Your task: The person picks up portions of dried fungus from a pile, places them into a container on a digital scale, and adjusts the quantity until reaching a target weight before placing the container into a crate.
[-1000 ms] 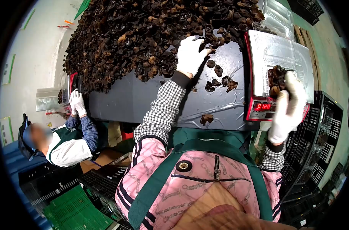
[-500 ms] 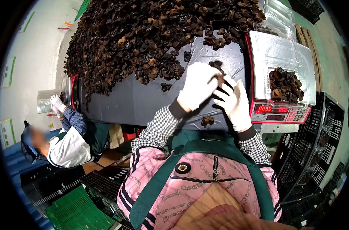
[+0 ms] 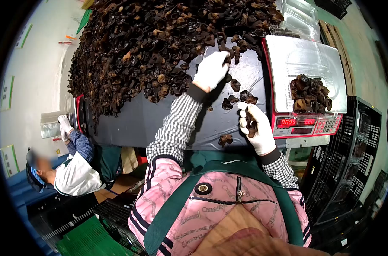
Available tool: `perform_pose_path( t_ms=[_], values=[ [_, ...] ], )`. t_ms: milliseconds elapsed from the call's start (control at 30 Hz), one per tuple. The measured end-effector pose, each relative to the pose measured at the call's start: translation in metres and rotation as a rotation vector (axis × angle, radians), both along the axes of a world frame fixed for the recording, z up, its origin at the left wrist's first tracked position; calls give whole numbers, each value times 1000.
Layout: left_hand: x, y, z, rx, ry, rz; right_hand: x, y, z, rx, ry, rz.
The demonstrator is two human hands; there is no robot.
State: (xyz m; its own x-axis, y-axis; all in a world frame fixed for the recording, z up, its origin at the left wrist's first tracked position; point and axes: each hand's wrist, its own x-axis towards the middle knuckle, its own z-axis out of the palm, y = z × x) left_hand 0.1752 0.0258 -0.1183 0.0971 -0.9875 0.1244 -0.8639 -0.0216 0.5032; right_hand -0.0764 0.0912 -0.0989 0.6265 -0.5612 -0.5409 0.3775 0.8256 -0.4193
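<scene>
A big heap of dark brown wood ear mushrooms covers the far part of the grey-covered table. My left hand, in a white glove, reaches to the heap's near edge, its fingers curled on a wood ear mushroom there. Closer to me, my right hand, also gloved, is closed around wood ear mushroom pieces that show between thumb and fingers. Several loose pieces lie between the hands. One more piece lies near the table's front edge.
To the right, a red-framed scale carries a clear plastic tray with mushrooms in it. Clear containers stand behind it. Black crates are at right, a green crate at lower left. Another person works at the left.
My hands have moved apart: the left went forward to the heap's edge, the right came back slightly toward me with mushroom pieces. More loose pieces show on the table between them.
</scene>
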Motion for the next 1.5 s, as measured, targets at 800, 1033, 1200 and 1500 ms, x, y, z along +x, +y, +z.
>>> perform_pose_path(
  t_ms=[800,1033,1200,1500],
  values=[
    [-25,-91,-25,-348,-55,-164,-3,3,-5,-127,-22,-70],
    [-23,-51,22,-366,333,58,-5,11,10,-270,38,-135],
    [-68,-13,89,-321,823,-115,-26,6,55,-517,200,-102],
    [-161,-17,97,-246,641,-360,-84,-65,105,-720,306,-451]
  ],
)
